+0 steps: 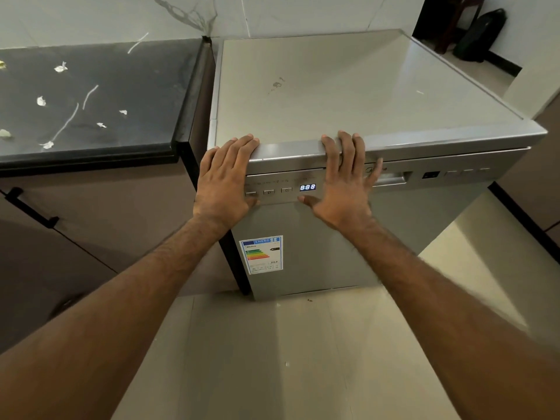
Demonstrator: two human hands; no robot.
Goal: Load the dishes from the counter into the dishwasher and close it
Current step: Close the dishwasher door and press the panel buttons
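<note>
The silver dishwasher (pixel 348 92) stands with its door shut against the body. A blue display (pixel 307 187) on its control panel reads 8:88. My left hand (pixel 225 177) lies flat against the top left of the door, fingers straight and reaching over the top front edge. My right hand (pixel 345 183) presses flat on the panel just right of the display, fingers spread over the same edge, thumb pointing left below the display. Neither hand holds anything. No dishes are in view.
A dark stone counter (pixel 91 98) to the left carries only small pale scraps. Brown cabinet doors (pixel 91 225) sit below it. An energy label (pixel 261 254) is stuck on the dishwasher door. Pale floor tiles (pixel 303 359) lie in front. A dark bag (pixel 481 34) rests in the doorway at back right.
</note>
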